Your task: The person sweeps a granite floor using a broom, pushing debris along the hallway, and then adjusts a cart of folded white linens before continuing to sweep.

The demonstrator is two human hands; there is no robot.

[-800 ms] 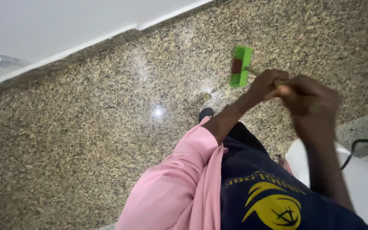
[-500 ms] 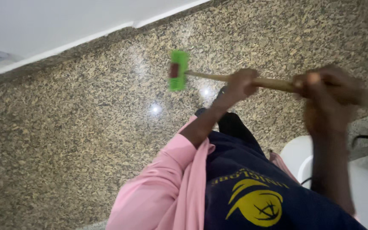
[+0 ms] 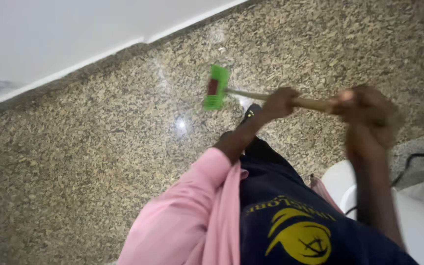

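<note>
Both hands are closed around the wooden handle (image 3: 271,98) of a broom: the left hand (image 3: 279,102) grips it lower down, at centre frame, and the right hand (image 3: 366,110) (blurred) clamps the upper end at right. Since half a second ago the hands have drawn slightly closer together and the green broom head (image 3: 216,87) has shifted a little rightward. It sits left of both hands on the speckled granite floor (image 3: 74,157), near the white wall base (image 3: 99,49) at upper left.
</note>
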